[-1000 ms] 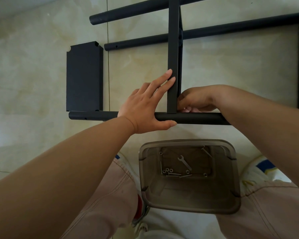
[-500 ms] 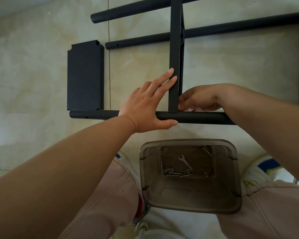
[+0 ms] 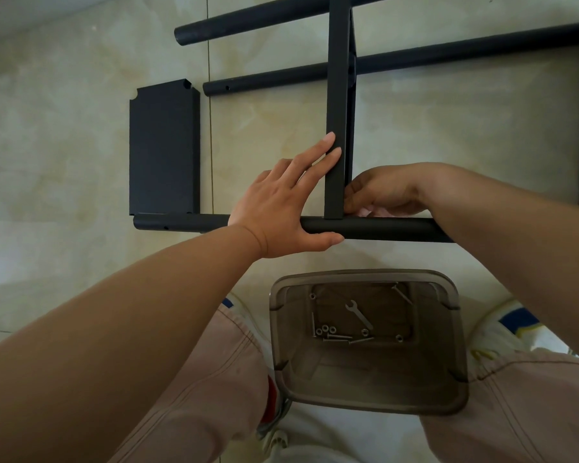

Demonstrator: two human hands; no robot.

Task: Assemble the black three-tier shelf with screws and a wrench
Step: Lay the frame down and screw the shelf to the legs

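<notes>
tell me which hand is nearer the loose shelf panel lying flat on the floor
Left. The left hand rests on the near tube just right of the shelf panel; the right hand sits farther right, beyond the upright panel.

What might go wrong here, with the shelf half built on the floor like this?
The left hand only presses flat against the upright panel and near tube; if it slips, the panel may tip or shift off the joint. The right hand works curled behind that joint, largely hidden, so whatever it handles there might drop unseen. The wrench and screws lie in the bin, so reaching means letting go.
</notes>
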